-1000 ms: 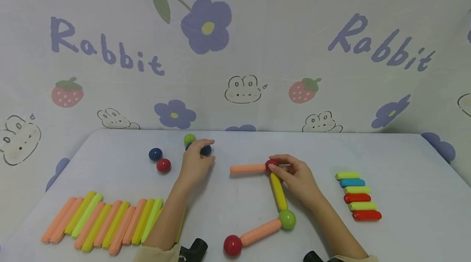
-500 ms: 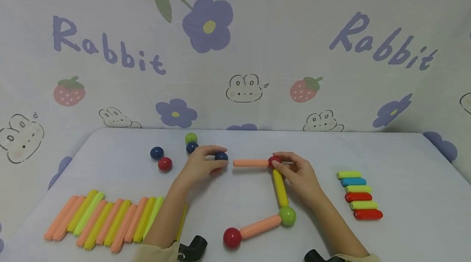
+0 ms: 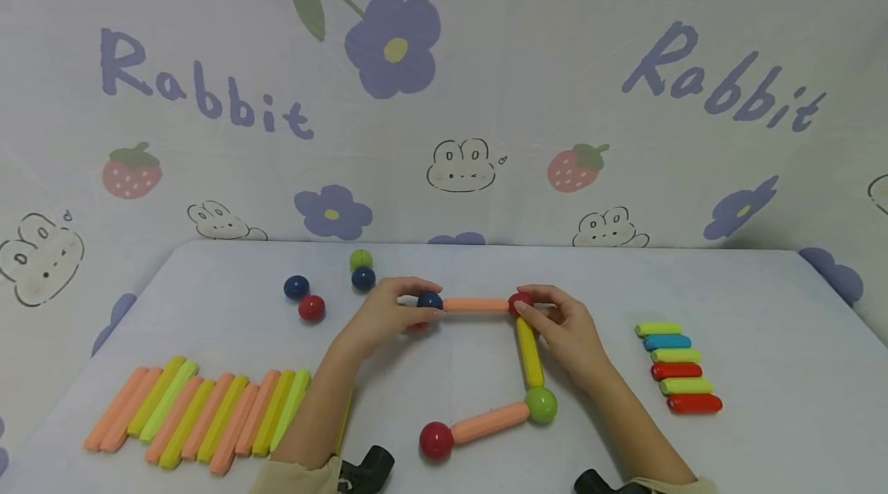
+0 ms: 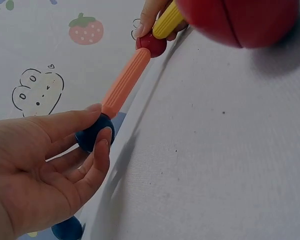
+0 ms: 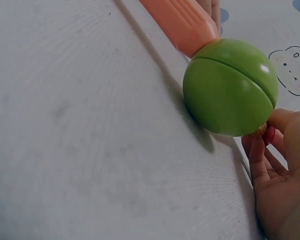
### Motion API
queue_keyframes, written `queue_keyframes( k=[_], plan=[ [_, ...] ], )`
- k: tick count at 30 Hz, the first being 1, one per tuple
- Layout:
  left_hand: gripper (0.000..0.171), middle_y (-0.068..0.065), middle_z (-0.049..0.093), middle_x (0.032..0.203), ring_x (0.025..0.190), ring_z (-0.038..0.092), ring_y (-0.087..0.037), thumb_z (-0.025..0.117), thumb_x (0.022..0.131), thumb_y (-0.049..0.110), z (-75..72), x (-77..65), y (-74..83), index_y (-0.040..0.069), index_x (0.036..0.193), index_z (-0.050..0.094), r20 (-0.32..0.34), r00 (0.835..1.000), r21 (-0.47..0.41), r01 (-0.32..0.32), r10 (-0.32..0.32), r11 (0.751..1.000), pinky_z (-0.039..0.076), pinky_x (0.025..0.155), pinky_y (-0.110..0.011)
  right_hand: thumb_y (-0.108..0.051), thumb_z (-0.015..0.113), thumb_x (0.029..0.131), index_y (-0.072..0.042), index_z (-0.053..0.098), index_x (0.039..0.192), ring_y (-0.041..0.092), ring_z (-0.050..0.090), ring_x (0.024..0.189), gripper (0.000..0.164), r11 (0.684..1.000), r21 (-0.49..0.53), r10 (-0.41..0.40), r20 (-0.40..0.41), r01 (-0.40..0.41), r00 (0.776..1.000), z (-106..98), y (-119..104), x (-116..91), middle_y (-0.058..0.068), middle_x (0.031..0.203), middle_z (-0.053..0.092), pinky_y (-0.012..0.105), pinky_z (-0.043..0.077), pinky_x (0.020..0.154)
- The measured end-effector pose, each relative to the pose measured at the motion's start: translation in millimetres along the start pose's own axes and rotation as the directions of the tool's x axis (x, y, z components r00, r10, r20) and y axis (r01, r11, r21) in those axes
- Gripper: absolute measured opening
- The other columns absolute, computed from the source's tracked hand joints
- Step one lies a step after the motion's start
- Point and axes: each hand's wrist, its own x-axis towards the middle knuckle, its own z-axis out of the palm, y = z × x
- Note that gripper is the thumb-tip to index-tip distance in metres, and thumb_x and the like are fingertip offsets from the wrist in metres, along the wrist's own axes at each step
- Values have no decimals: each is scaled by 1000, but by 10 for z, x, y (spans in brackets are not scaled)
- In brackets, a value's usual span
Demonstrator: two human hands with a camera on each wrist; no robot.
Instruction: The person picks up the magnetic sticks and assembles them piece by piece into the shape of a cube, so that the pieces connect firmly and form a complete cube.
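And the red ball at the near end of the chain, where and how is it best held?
I would probably pinch the red ball around its widest part, coming from the left in the head view: it is round, and the orange stick joins it on the right, leaving the left side free.

White table (image 3: 770, 324) before pale backdrop (image 3: 527, 70) with 2 strawberry prints (image 3: 132, 175)
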Motion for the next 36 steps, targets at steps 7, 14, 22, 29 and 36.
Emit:
queue_keyframes(
  k=[7,14,22,29,36],
  plan=[
    [37,-16,68,129,92,65,-18,77,95,7,3,-23,18,-1,130,71,-3,1000,69,8,-7,998,55,73,-24,-20,66,106,-4,64,139,20,64,100,36,1000,-8,-16,5,16,1000,-6,6,8,16,132,66,13,55,85],
    [37,-14,70,131,112,62,-25,79,93,10,1,-52,35,1,128,73,-16,1000,122,20,-18,992,57,83,-28,-23,68,105,-5,64,139,21,62,99,38,998,-55,-43,17,44,999,-17,15,-6,15,133,65,14,55,81],
    [41,-17,68,138,111,71,-27,74,98,14,-116,-238,37,1,137,67,-59,998,106,34,-28,994,61,97,-38,-22,69,105,-5,66,137,23,60,97,37,997,-68,-45,21,46,999,-3,38,0,15,131,66,15,54,76],
    [37,-14,73,121,89,76,-20,74,99,13,-261,-583,83,2,134,68,-146,983,101,130,-115,986,64,87,-34,-21,69,105,-5,66,137,23,61,98,36,996,-74,-47,19,49,999,8,42,0,15,131,65,15,55,77],
    [36,-7,76,108,87,75,-20,76,98,13,-351,-940,45,0,131,69,-200,956,106,241,-217,965,65,83,-35,-20,68,105,-5,66,137,24,61,99,35,996,-80,-45,11,46,999,-12,46,8,15,130,66,15,55,78]
  ],
)
